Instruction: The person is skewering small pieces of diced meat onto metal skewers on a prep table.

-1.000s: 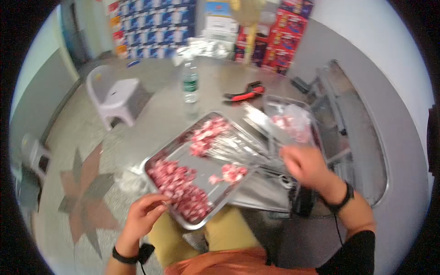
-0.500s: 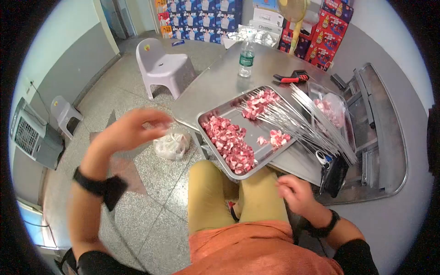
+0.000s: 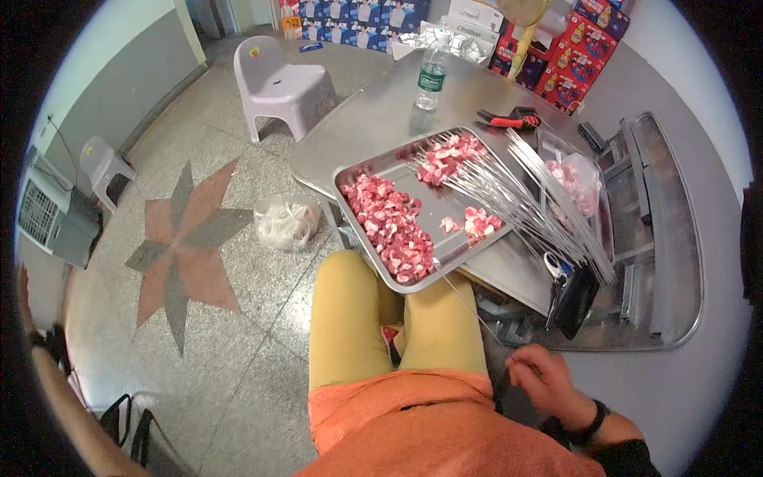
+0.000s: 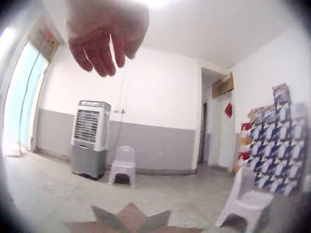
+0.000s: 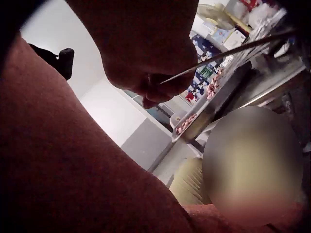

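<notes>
My right hand [image 3: 547, 383] pinches the end of a thin metal skewer [image 3: 474, 314], which slants up toward the tray's near edge; the right wrist view also shows the fingers [image 5: 156, 92] on it. Small pieces of raw meat [image 3: 385, 226] fill the left side of the metal tray [image 3: 380, 276], with smaller piles at its back and right. A bundle of skewers [image 3: 517, 203] lies over the tray's right side. My left hand [image 4: 107, 34] is raised away from the tray, its fingers extended and holding nothing; only a sliver shows at the head view's left edge.
On the metal table [image 3: 342, 143] stand a water bottle [image 3: 430, 79], a red-and-black tool [image 3: 510, 119], bagged meat [image 3: 576, 183], scissors [image 3: 556, 274] and a black pouch [image 3: 574, 304]. A plastic bag [image 3: 286, 222] and chair [image 3: 284, 83] are on the floor, left.
My left hand has swung out from beside the tray to the far left. The right hand has drawn back from the skewer bundle toward my lap, and a single skewer now shows in it.
</notes>
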A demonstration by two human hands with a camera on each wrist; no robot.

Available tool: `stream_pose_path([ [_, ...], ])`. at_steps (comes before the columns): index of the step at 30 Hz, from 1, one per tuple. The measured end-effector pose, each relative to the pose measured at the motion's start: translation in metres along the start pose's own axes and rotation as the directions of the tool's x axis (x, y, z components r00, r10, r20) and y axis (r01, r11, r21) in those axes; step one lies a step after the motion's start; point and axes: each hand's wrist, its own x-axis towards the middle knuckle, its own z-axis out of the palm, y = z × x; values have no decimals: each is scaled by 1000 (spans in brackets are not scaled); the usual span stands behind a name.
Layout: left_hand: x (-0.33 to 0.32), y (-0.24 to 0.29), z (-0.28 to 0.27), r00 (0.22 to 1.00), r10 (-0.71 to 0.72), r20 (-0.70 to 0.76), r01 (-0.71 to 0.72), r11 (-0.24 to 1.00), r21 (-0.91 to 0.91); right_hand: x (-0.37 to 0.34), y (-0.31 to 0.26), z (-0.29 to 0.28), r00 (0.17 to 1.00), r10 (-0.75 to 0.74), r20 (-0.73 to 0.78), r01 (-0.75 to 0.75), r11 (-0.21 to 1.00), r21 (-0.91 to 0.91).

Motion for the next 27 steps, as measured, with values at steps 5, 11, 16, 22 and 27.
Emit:
stream_pose_path([
  [5, -12, 187, 204, 856, 515, -40, -515, 857, 4, 53, 18, 25, 992, -121, -35, 124, 988, 93],
  [11, -191, 364, 335, 943, 330, -39, -325, 941, 94, 76, -18, 33, 965, -255, -69, 263, 946, 191],
  [16, -292, 435, 343, 917, 398, 19, -398, 917, 1, 95, -37, 46, 992, -120, 42, 85, 873, 480],
  [22, -385, 491, 394, 454, 828, 328, -877, 480, 4, 136, -111, 19, 897, -343, 279, 364, 931, -24],
  [27, -442, 482, 367, 252, 954, 164, -857, 298, -420, 151, -120, 1, 878, -417, 235, 437, 899, -37],
])
